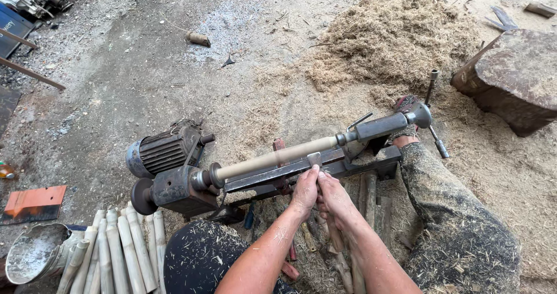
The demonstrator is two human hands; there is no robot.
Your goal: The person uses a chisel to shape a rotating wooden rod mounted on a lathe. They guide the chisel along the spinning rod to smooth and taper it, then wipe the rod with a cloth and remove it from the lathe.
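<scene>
Ground: bare, grey packed earth [145, 67], gritty and scattered with small stones; it serves as the work surface. At far right lies a pale, fibrous mound of wood shavings [394, 33], and shavings also coat my trouser legs. A rusty, flat-topped metal block [516, 76] stands at the right edge.

Centre: a small floor lathe [301, 172] of dark, worn steel runs from near left to far right. Its ribbed grey electric motor [165, 150] sits just to the left of the headstock. A smooth, pale, cylindrical wooden rod [272, 157] is mounted between the headstock at left and the tailstock [383, 125] at right, tilted upward toward the right.

Hands: my left hand [306, 190] and right hand [335, 196] meet just near of the rod's middle. The fingers of both are curled and pressed together, bunched against the small metal tool rest [314, 157] beneath the rod; I cannot tell whether they pinch a tool between them.

Near left: a bundle of rough, peeled pale sticks [116, 253] lies side by side, next to a dented metal bucket [35, 252]. A flat orange piece [33, 201] rests on the ground to the far side of the bucket.
</scene>
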